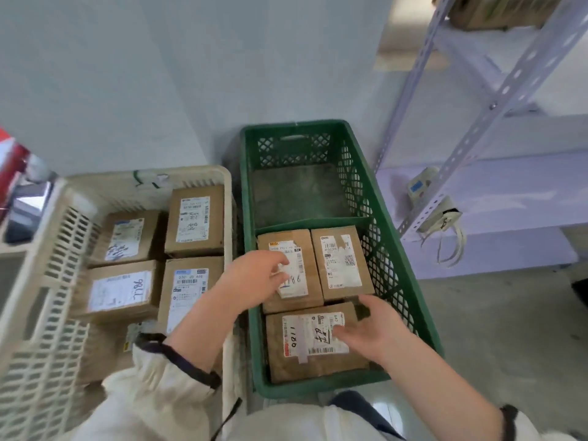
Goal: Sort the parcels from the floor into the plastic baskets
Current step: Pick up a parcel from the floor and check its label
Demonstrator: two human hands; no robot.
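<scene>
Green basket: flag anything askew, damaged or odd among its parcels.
Nothing is spilled or crushed. The near parcel lies crosswise to the two behind it, and the right rear parcel has a label that looks partly torn away.

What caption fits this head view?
Left hand and right hand over three parcels in the green basket, beige basket beside.

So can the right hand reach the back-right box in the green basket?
Probably yes. The right hand is over the near box in the green basket, and the back-right box lies just past it, top bare, with nothing between them.
</scene>
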